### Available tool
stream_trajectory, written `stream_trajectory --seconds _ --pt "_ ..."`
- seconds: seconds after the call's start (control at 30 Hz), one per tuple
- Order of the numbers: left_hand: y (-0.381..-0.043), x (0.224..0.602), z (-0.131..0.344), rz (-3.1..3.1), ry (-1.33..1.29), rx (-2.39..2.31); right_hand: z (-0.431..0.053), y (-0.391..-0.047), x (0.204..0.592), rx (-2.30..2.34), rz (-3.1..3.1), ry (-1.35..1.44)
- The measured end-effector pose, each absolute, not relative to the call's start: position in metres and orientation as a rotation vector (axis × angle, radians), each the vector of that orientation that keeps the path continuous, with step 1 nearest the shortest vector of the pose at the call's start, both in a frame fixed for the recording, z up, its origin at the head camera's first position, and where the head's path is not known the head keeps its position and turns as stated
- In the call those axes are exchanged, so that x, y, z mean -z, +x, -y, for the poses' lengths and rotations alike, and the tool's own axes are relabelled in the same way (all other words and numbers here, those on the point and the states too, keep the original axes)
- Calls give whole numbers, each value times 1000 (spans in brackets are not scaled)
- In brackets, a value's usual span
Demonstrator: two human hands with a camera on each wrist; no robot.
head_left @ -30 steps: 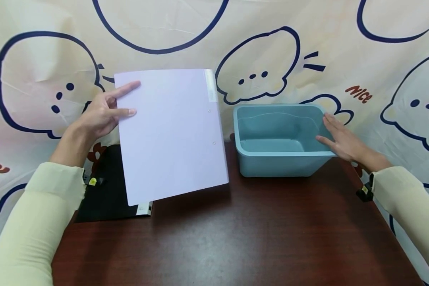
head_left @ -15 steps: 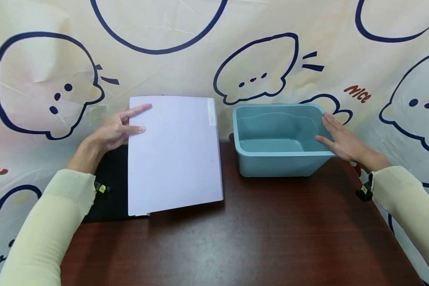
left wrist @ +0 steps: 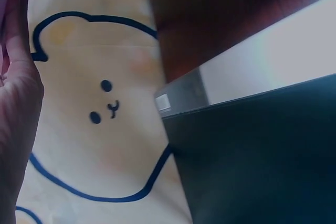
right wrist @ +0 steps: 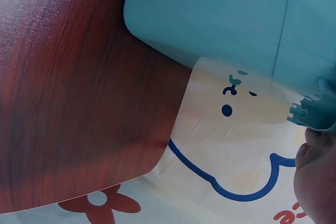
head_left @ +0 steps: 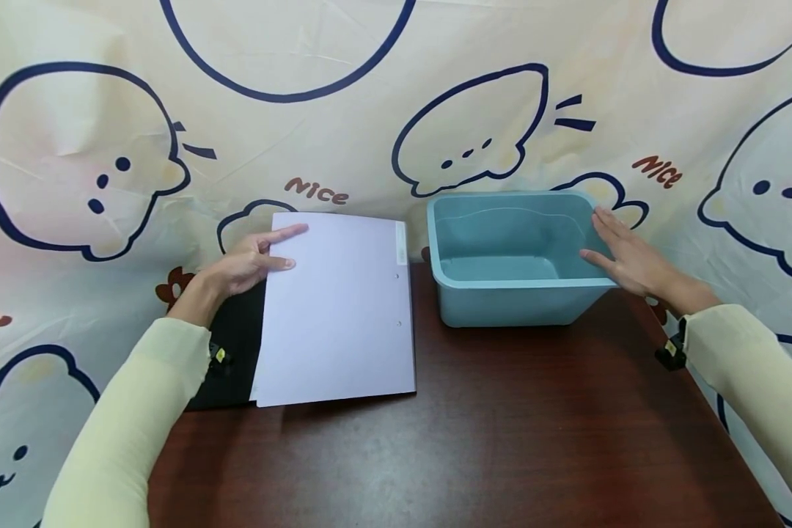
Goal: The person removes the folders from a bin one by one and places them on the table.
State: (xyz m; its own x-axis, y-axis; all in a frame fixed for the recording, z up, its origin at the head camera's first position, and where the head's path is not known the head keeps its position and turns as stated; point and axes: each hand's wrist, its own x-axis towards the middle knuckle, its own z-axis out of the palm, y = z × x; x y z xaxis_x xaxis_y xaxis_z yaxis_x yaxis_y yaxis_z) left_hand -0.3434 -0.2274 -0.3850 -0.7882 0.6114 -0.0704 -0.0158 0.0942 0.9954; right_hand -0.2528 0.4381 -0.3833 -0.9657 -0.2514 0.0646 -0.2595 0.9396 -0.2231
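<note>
My left hand point(head_left: 240, 265) grips a pale lavender-white file folder point(head_left: 339, 315) by its left edge, with thumb and index finger on the front and the other fingers behind. The folder has a clear label strip at its upper right and two small rivets. Beneath it, partly covered, lies a black folder point(head_left: 231, 378), whose dark cover point(left wrist: 252, 150) fills the lower right of the left wrist view. To the right stands a teal plastic bin point(head_left: 508, 304). My right hand point(head_left: 636, 264) rests on the bin's right rim, fingers straight, thumb toward the inside.
Everything stands on a dark reddish-brown wooden table point(head_left: 475, 440). Behind and beside it hangs a cream cloth point(head_left: 343, 139) printed with cartoon figures. The table's right edge point(right wrist: 176, 108) runs close to the bin in the right wrist view.
My left hand has lowered the white folder and moved it rightward, down over the black folder. The right hand and the bin have stayed in place.
</note>
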Motion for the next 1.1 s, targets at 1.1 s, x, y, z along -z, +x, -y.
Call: stream_trajectory --seconds 1.1 --pt "-360 454 203 -2194 302 -1335 -437 -251 382 -381 3047 423"
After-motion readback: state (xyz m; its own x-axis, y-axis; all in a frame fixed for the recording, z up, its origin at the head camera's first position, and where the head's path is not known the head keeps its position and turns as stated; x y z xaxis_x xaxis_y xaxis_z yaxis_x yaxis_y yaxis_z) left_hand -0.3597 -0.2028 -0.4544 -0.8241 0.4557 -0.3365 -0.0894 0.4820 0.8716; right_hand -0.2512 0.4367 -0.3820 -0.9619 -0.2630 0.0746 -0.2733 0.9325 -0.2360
